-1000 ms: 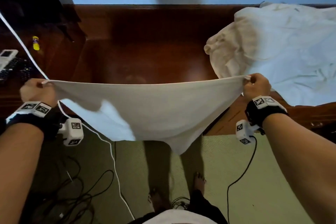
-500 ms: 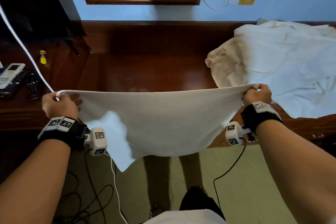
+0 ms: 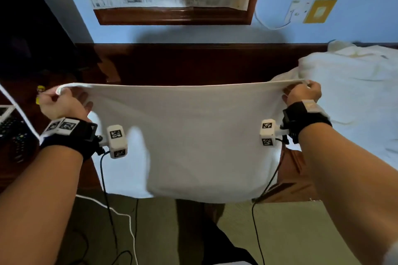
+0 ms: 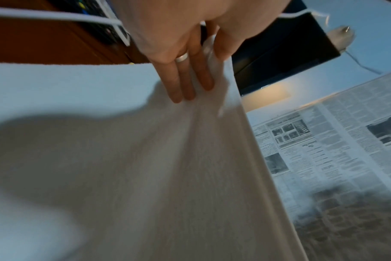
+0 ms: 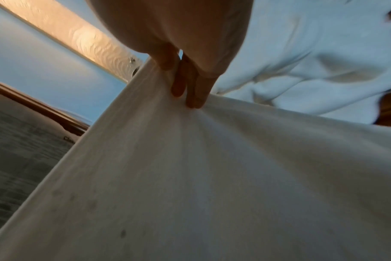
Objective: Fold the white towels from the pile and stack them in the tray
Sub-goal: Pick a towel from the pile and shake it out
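Both hands now ride higher and further out over the desk than a moment back, and the towel's [image 3: 193, 135] lower edge has swung up off the floor side toward the desk edge.

Nearest, the towel hangs in the air between the hands, top hem pulled almost straight, body sagging in a soft belly. It looks light, limp and slightly napped, so it should drape rather than hold a crease, and the top corners are the right places to hold it. The left hand [image 3: 61, 103] pinches the left corner, thumb over the hem, fingers [image 4: 185, 83] lying together behind the cloth. The right hand [image 3: 301, 93] clamps the right corner, fingertips [image 5: 193, 91] bunching fine radiating pleats.

Under it lies the desk [image 3: 193, 64], dark polished wood, hard and glossy. At far right sits the pile [image 3: 355, 92], crumpled white cloth in loose folds. A remote [image 3: 13, 135] lies at far left. No tray shows; it may be hidden by the towel.

Beyond, a wood frame [image 3: 172, 16] hangs on the blue wall.
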{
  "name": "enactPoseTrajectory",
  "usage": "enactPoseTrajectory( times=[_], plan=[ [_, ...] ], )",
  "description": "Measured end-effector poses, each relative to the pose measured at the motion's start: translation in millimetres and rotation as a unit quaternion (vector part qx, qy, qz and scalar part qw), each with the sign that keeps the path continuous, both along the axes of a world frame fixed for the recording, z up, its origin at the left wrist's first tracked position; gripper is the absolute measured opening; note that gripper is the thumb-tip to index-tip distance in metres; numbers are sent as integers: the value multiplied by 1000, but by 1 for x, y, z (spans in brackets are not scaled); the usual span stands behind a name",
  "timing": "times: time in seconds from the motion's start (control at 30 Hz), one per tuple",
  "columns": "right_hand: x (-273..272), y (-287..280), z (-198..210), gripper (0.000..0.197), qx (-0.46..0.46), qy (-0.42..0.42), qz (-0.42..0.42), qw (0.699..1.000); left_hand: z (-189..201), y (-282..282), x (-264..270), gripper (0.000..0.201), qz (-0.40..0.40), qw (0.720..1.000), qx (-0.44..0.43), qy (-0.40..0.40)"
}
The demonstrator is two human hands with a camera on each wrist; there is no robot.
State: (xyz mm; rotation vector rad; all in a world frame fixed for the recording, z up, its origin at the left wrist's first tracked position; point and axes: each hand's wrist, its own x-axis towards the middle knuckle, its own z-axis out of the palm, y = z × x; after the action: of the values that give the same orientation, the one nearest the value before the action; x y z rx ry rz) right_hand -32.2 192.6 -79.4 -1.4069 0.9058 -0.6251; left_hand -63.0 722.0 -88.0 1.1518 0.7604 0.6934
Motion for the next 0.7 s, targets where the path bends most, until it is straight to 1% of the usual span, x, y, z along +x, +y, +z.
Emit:
enactPoseTrajectory(
  times=[0.03, 0.07, 0.13, 0.2, 0.23, 0.27, 0.33, 0.37, 0.4, 0.43, 0.47, 0.5, 0.53, 0.57, 0.6, 0.63, 0.67, 0.7],
  plan=[
    [22, 2, 1, 27, 6, -11, 5, 1000, -3, 9, 24, 39, -9, 1000, -10, 14],
    [46, 4, 3, 28, 12, -19, 11, 1000, -7, 17, 49, 41, -20, 999, -13, 26],
    [91, 5, -1, 27, 9, -25, 25, 999, -12, 26, 94, 39, -42, 998, -11, 36],
    [137, -2, -20, 22, -9, -21, 51, 998, -18, 30, 131, 38, -56, 997, -10, 55],
    [159, -7, -35, 18, -21, -18, 71, 997, -25, 31, 146, 42, -69, 996, -6, 64],
    [176, -9, -48, 17, -36, -5, 85, 996, -32, 30, 159, 49, -86, 993, 5, 78],
    [187, -3, -75, 34, -83, 60, 137, 985, -59, 17, 173, 59, -128, 985, 34, 111],
    [183, 3, -93, 40, -116, 100, 178, 972, -79, 8, 173, 62, -167, 977, 46, 127],
    [172, 10, -113, 43, -146, 144, 231, 951, -98, -7, 166, 62, -216, 961, 86, 151],
    [155, 17, -138, 46, -178, 179, 290, 923, -120, -20, 154, 61, -268, 926, 175, 200],
    [133, 25, -161, 50, -215, 216, 353, 885, -146, -30, 136, 62, -326, 863, 278, 268],
    [107, 32, -184, 55, -266, 259, 424, 826, -170, -39, 114, 67, -388, 777, 363, 338],
    [81, 35, -204, 62, -324, 311, 493, 745, -189, -45, 91, 74, -443, 685, 414, 403],
    [57, 34, -223, 68, -381, 354, 542, 660, -203, -51, 68, 82, -481, 595, 451, 459],
    [36, 33, -234, 73, -421, 384, 568, 594, -214, -53, 50, 88, -508, 523, 467, 500],
    [21, 32, -240, 76, -443, 400, 580, 555, -223, -52, 36, 92, -527, 479, 467, 524],
    [13, 31, -243, 78, -457, 405, 582, 536, -225, -53, 29, 94, -534, 458, 464, 538],
    [12, 30, -244, 79, -466, 405, 583, 528, -227, -50, 31, 95, -531, 453, 468, 542]
  ],
)
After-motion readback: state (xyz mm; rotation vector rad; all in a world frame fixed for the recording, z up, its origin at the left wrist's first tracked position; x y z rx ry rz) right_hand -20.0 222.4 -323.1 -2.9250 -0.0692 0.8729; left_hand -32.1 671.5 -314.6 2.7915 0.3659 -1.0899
